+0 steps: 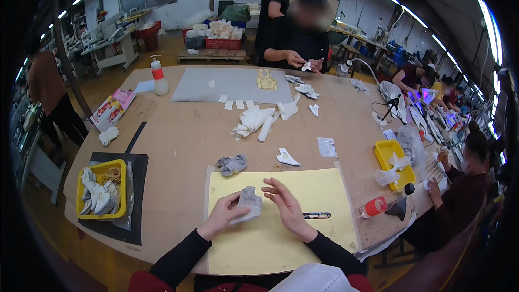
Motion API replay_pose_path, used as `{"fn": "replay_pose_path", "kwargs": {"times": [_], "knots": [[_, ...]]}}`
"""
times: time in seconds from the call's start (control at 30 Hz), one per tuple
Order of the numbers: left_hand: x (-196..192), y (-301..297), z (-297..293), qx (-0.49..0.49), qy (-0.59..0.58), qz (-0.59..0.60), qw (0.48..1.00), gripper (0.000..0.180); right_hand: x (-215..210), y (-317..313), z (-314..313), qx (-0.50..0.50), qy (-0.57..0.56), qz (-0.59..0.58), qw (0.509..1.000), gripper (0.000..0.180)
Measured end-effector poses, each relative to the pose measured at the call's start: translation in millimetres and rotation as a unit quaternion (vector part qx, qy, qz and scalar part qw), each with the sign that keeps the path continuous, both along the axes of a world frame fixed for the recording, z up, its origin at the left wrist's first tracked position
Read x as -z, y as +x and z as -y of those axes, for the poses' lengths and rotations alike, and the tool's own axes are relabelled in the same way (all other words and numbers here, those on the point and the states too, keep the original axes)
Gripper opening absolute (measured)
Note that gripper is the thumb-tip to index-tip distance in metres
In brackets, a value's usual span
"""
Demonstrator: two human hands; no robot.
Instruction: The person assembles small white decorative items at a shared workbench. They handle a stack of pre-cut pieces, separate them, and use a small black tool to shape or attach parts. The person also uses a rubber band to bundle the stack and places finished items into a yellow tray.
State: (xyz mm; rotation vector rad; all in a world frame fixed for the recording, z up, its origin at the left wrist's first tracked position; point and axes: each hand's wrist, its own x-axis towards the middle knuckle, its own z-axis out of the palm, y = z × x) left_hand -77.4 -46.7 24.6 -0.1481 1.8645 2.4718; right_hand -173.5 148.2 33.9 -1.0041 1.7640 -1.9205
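On the near left of the big brown wooden worktable (178, 146), one shallow yellow plastic tray (101, 189) filled with folded white pieces sits on a black mat (138, 194) close to the table's left edge, leaving little bare room beside it. Rightward, a broad strip of bare wood runs between that mat and the pale yellow paper sheet (270, 238) spread before the person, whose near edge reaches the table's front rim. One small bundle of grey fabric pieces (232, 164) lies just beyond the sheet's far left corner.

Over the sheet, the left hand (221, 216) is closed on a small grey-white fabric piece (247, 203), thumb on top and fingers beneath, so the piece sticks out to the right of the grip. The right hand (285, 205) is just beside it, fingers spread and loose, holding nothing; its fingertips are near the piece's right edge, though I cannot tell whether they touch.

Right of that hand, one short dark-handled tool (316, 215) lies flat on the sheet, apart from both hands, with bare paper all around it. Further right, one clear bottle with a red label (381, 203) lies on its side near the table's right edge, and a second yellow plastic tray (393, 162) holding crumpled white material lies beyond it. Mid-table, a loose heap of white cut pieces (254, 120) lies well away from the hands.
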Motion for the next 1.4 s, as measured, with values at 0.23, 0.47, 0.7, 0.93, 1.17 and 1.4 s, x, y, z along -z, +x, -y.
{"fn": "replay_pose_path", "kwargs": {"times": [0.23,0.47,0.7,0.93,1.17,1.4], "knots": [[-2.3,11.0,5.4,0.152,0.301,0.168,0.926,0.07,1.9,-3.6,-14.2,-0.138,-0.087,-0.011,0.987,0.078],[-3.6,10.3,0.4,0.156,0.297,0.209,0.918,0.061,3.4,12.0,-6.8,-0.187,-0.03,-0.144,0.971,0.088],[-1.9,8.6,-10.8,0.148,0.148,0.164,0.964,0.045,-17.9,16.4,-5.2,-0.117,0.031,-0.314,0.942,0.063],[15.0,5.9,-19.6,0.168,-0.071,-0.031,0.983,0.047,-25.2,28.2,-3.1,-0.12,0.008,-0.518,0.847,0.043],[10.5,-13.0,-7.8,0.009,0.246,0.204,0.947,0.048,-10.4,34.1,-30.3,-0.058,-0.159,-0.406,0.898,0.076],[-7.9,4.7,1.1,-0.066,0.386,0.071,0.917,0.058,-21.4,9.3,-24.3,0.098,-0.414,0.241,0.872,0.065]]}}
